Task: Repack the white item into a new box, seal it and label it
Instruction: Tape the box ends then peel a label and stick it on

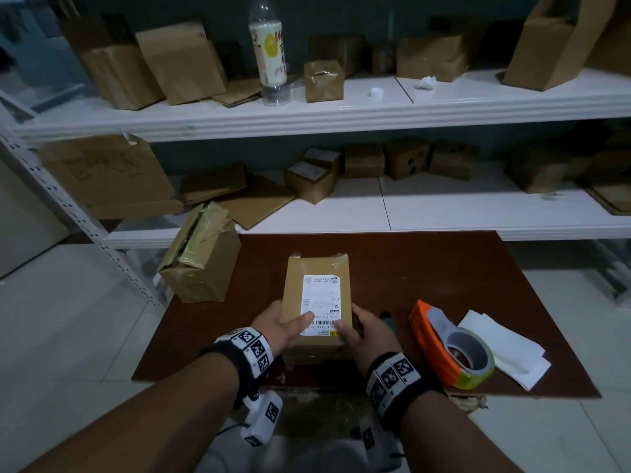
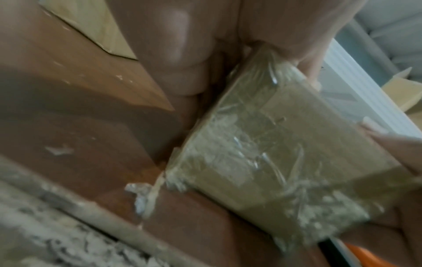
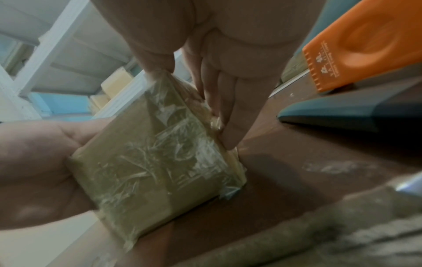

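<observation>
A taped brown cardboard box [image 1: 316, 302] stands on the brown table board [image 1: 444, 268], with a white shipping label [image 1: 321, 303] on its top face. My left hand [image 1: 290, 324] grips its near left side and the thumb lies on the label. On the near right side my right hand [image 1: 355, 327] grips it too, its thumb on the label's lower edge. The wrist views show the box's near end [image 2: 274, 153] [image 3: 155, 162] wrapped in wrinkled clear tape. The white item is not visible.
An orange tape dispenser [image 1: 450, 346] [image 3: 356, 47] and white paper sheets [image 1: 505, 349] lie right of the box. A dark green object [image 1: 387, 317] lies by my right hand. An opened, torn box [image 1: 201, 257] sits at the table's far left. White shelves [image 1: 341, 114] hold several cartons and a bottle [image 1: 269, 49].
</observation>
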